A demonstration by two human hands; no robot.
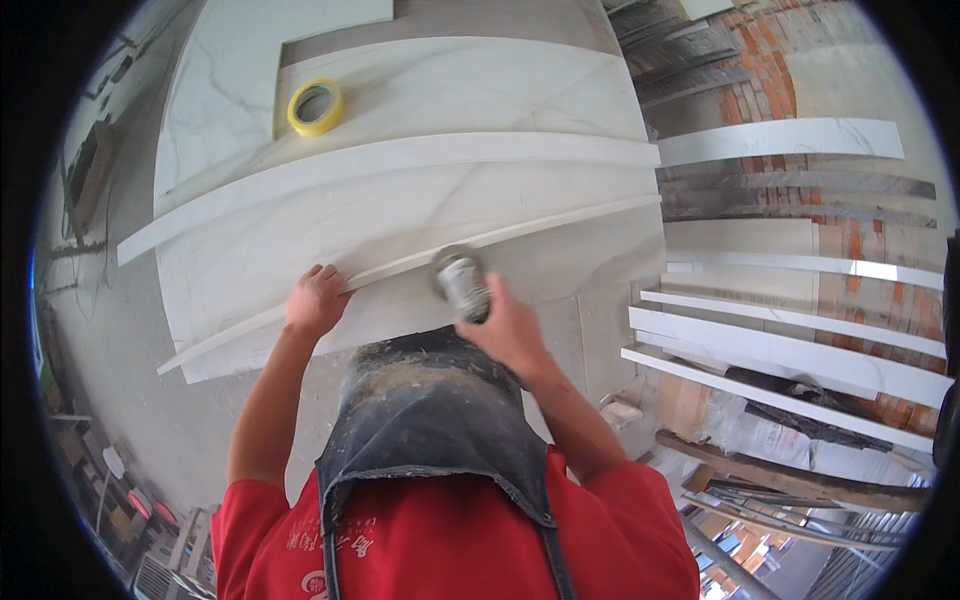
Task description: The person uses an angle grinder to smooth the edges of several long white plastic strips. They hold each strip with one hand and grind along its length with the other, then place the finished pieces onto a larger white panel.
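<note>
My right hand [510,328] is wrapped round a small angle grinder [464,286], whose grey body is blurred. Its round head meets the edge of a long, narrow white stone-look strip [560,217]. Farther left along that same strip, my left hand [316,303] grips it, fingers curled over its edge and partly hidden. Under the strip lies a large white slab [420,210] with faint grey veins. A wider white strip [400,155] runs across the slab beyond both hands.
A yellow roll of tape [315,107] sits on the slab's far left part, beside an L-shaped white panel [225,90]. To the right, several white strips [780,340] and grey strips [800,185] lie side by side. A dark apron [430,400] hangs close to the slab's near edge.
</note>
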